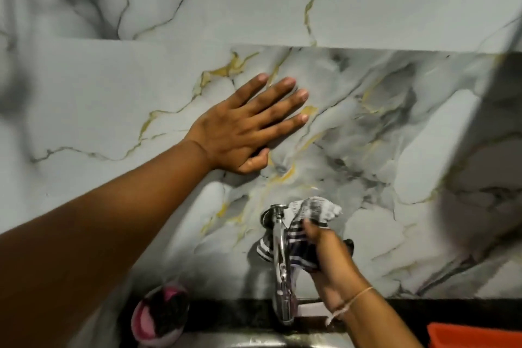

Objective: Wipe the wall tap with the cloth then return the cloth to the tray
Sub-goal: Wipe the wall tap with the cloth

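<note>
Two big marble-look wall panels fill pretty much the whole view, pale grey with dark smoky veins and thin gold streaks, glossy and flat, with a straight horizontal seam running across between the upper one and the lower one. Along the bottom there's a dark speckled stone counter strip, and under that the shiny metal rim of a sink.

Left hand is laid flat against the wall above the tap, fingers spread out and straight, thumb tucked underneath, holding nothing. The bare forearm comes in from the lower left and takes up a lot of the frame.

Right hand is down low, curled around a bunched-up cloth and pressing it to the right side of the wall tap. The cloth is white with dark navy stripes, scrunched and a bit blurry, wrapped behind and beside the tap near its base, so it's on the tap and not in any tray. A thin pale string bracelet sits on that wrist.

The tap itself is chrome, long and narrow, coming off a round wall flange and pointing down toward the sink.

Smaller stuff: a pink and dark round scrubber thing on the counter to the left of the tap, blurry, and the corner of an orange-red tray at the bottom right edge.
</note>
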`<move>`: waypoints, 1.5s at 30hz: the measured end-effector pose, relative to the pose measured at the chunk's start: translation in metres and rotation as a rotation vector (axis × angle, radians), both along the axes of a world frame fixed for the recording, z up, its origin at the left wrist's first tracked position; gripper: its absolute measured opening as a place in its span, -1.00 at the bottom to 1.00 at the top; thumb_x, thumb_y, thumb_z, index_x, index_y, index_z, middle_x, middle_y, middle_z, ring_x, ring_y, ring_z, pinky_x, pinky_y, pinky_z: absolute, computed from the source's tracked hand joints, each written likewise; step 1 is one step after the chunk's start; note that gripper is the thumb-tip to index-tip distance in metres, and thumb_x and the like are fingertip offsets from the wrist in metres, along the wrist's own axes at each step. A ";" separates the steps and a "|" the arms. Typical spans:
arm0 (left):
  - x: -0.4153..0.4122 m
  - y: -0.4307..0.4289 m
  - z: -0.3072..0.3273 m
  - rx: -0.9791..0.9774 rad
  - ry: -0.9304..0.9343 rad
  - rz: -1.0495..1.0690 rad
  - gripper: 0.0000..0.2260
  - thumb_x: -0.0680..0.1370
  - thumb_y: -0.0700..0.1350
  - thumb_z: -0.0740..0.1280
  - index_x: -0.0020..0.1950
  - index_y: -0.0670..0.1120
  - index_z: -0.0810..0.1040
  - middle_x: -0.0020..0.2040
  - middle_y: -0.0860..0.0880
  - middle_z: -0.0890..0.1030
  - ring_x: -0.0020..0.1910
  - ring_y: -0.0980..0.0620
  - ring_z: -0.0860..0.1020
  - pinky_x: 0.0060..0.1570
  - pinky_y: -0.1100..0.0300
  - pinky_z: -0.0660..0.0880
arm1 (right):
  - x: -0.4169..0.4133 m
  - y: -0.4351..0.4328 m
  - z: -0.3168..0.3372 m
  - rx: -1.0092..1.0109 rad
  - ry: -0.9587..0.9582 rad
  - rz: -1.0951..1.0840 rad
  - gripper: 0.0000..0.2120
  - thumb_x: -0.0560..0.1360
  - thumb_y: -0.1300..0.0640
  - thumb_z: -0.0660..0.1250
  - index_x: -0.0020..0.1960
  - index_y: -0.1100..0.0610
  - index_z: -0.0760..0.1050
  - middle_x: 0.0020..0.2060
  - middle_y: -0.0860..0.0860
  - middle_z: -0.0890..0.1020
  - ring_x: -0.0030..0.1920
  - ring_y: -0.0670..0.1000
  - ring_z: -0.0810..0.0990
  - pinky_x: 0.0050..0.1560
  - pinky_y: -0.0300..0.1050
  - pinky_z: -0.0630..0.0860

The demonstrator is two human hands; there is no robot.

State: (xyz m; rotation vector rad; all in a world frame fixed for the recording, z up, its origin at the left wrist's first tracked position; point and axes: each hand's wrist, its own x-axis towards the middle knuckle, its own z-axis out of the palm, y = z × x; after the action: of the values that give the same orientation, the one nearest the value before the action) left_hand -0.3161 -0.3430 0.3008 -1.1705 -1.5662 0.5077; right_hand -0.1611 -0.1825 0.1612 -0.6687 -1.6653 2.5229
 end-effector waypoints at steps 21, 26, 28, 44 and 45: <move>-0.002 0.002 -0.004 0.022 0.021 -0.003 -0.36 0.58 0.08 0.06 0.65 -0.09 0.20 0.63 -0.20 0.21 0.62 -0.25 0.16 0.58 -0.23 0.04 | 0.003 -0.017 -0.012 1.333 0.311 0.101 -0.65 0.44 0.16 0.28 0.21 -0.04 0.54 0.15 -0.06 0.56 0.21 0.01 0.45 0.24 -0.09 0.42; -0.003 0.002 -0.002 0.028 0.024 -0.015 -0.36 0.56 0.06 0.07 0.64 -0.10 0.20 0.63 -0.20 0.22 0.62 -0.25 0.16 0.58 -0.22 0.03 | -0.017 -0.060 0.013 2.146 0.235 0.448 -0.61 0.47 0.00 0.13 0.06 0.16 0.64 0.08 0.16 0.58 0.12 0.20 0.37 0.16 0.16 0.32; -0.004 0.003 -0.002 0.023 0.014 -0.019 -0.35 0.56 0.06 0.08 0.65 -0.10 0.19 0.63 -0.21 0.21 0.62 -0.25 0.15 0.58 -0.22 0.03 | -0.027 -0.074 0.013 2.412 0.181 0.646 -0.55 0.56 -0.06 0.07 0.17 0.16 0.60 0.15 0.17 0.59 0.16 0.19 0.37 0.16 0.13 0.29; -0.004 -0.002 -0.002 0.028 0.011 -0.052 -0.31 0.52 0.04 0.16 0.65 -0.12 0.17 0.63 -0.23 0.19 0.62 -0.27 0.14 0.58 -0.23 0.03 | -0.029 -0.092 0.010 2.715 0.051 1.048 -0.53 0.61 -0.12 0.07 0.24 0.17 0.55 0.23 0.13 0.62 0.25 0.13 0.50 0.24 0.07 0.30; -0.005 -0.001 -0.002 0.031 0.016 -0.057 -0.32 0.53 0.05 0.15 0.65 -0.12 0.18 0.63 -0.23 0.20 0.62 -0.27 0.14 0.58 -0.23 0.03 | -0.024 -0.091 0.010 2.733 0.066 1.058 -0.54 0.60 -0.12 0.10 0.20 0.17 0.57 0.19 0.14 0.64 0.21 0.13 0.52 0.21 0.09 0.30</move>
State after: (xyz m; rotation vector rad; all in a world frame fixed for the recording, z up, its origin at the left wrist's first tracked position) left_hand -0.3209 -0.3441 0.2988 -1.1814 -1.5172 0.4531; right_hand -0.1852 -0.2732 0.1710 0.6938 -2.9392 -1.3240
